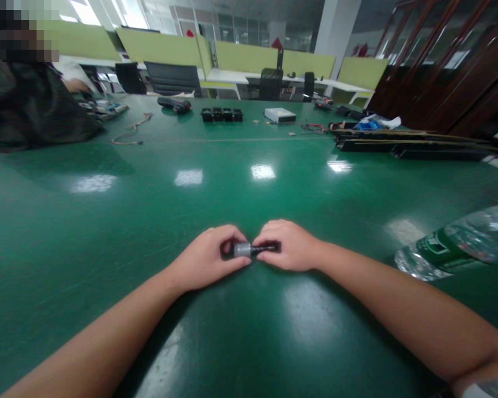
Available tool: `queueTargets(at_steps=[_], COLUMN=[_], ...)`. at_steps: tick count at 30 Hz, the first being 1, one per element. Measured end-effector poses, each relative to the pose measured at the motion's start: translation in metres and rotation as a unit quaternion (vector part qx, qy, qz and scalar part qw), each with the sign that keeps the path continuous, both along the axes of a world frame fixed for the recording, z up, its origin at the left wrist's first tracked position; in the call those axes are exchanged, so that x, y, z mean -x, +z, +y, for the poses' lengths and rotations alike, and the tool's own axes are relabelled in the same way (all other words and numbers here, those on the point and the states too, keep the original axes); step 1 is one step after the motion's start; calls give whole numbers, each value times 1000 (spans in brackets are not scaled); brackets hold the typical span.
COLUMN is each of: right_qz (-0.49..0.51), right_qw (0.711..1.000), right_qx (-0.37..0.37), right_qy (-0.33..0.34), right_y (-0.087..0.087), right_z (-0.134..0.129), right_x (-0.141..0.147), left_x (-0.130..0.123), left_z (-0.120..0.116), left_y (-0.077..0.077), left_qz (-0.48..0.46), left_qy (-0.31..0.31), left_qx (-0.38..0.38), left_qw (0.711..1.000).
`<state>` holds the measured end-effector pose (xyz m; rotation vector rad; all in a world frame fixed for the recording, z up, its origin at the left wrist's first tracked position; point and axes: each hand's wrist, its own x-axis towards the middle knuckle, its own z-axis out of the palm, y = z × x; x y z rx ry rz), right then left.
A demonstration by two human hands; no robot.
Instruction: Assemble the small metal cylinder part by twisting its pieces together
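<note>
Both hands meet low over the middle of the green table (249, 204), around one small cylinder (243, 250) lying crosswise. It has a grey body and a thin dark ribbed part at its right; its exact kind does not show. My left hand (205, 257) grips the grey body between thumb and fingers. At the other end, my right hand (292, 246) pinches the dark part with thumb and forefinger. The two sets of fingertips are only a small gap apart. Palms and curled fingers hide both tips of the cylinder.
A clear plastic bottle with a green label (440, 249) lies beyond my right forearm. Along the far side are a cable (126, 142), a black block (222, 114), a white box (280, 115) and long black strips (369, 146). Someone in dark clothing (33, 110) is at the left.
</note>
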<state>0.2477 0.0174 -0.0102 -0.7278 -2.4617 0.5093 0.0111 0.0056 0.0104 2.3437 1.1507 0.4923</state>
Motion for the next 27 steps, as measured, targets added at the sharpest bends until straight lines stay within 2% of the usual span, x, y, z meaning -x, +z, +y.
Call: queueTargets(at_steps=[27], right_qz=[-5], right_qw=[1000], right_qx=[16], right_qy=[-8], right_y=[1], right_z=[3], right_x=[0], left_x=[-3], left_z=[-2], left_y=[1], left_qz=[2], left_qy=[-1], left_qx=[-31], left_qw=[1000])
